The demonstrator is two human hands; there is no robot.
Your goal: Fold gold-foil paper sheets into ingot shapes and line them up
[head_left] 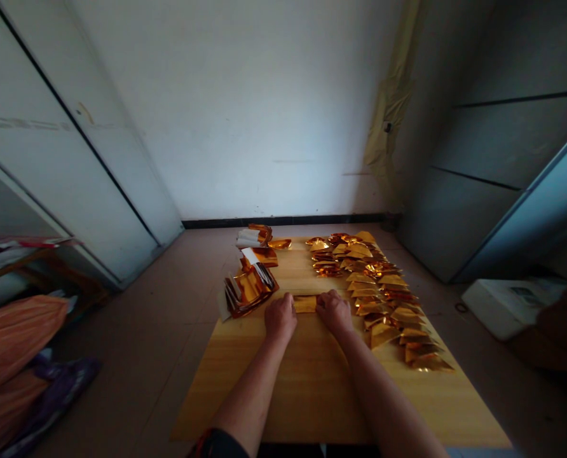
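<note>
A narrow strip of folded gold foil paper (pixel 305 304) lies across the middle of the wooden table, between my two hands. My left hand (pixel 280 316) closes on its left end, fingers curled. At its right end my right hand (pixel 335 311) grips in the same way. Fingertips of both hands are partly hidden by the knuckles. Left of my hands sit stacks of gold foil sheets (pixel 251 289) with white backs. To the right, rows of folded gold foil pieces (pixel 367 286) overlap along the table's right side.
The wooden table (pixel 307 394) stands on a tiled floor near a white wall (pixel 264 114). Orange cloth (pixel 21 337) hangs at the left. A grey cabinet (pixel 493 152) and a white box (pixel 498 305) stand at the right.
</note>
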